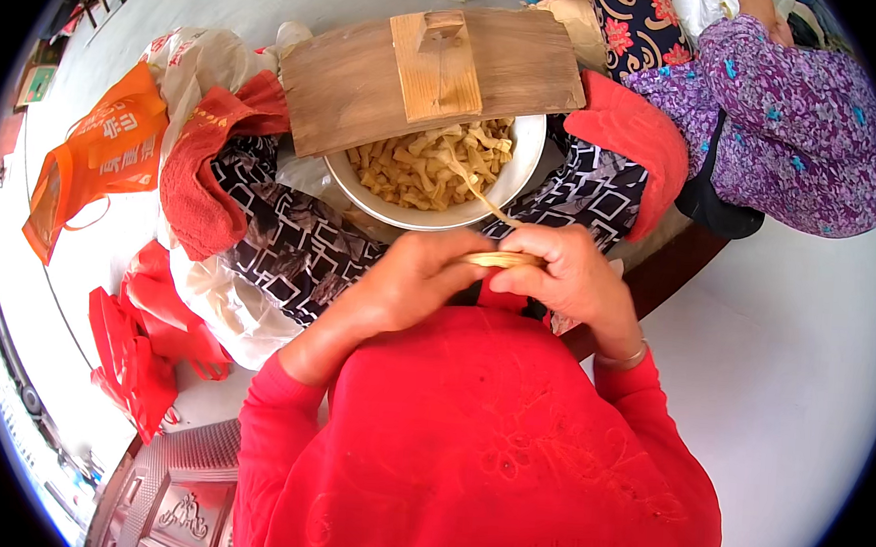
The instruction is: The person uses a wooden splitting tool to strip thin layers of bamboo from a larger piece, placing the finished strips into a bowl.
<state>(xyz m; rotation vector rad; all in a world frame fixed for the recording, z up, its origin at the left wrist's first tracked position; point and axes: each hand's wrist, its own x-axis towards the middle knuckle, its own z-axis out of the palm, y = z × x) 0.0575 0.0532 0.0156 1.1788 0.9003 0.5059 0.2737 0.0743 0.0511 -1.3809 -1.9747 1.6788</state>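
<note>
Close in front of my red top, both hands hold a small bundle of pale yellow strips (pixel 504 260). My left hand (pixel 427 273) grips its left end, slightly blurred, with the fingertips partly hidden. At the right end, my right hand (pixel 568 269) pinches the bundle between thumb and fingers. A single long strip (pixel 479 192) runs from my right hand up into a metal basin (pixel 533 156). Short, pale yellow-brown pieces (pixel 421 170) of a material I cannot identify fill the basin. Above its far part lies a wooden board (pixel 344 83) with a lighter wooden block fixed on it.
Red towels (pixel 206 165) drape over my knees, on patterned trousers. An orange bag (pixel 110 145) and red bags (pixel 145 332) lie to the left. At the upper right, a person in a purple floral sleeve (pixel 795 129) sits close by. Carved dark furniture (pixel 181 498) stands lower left.
</note>
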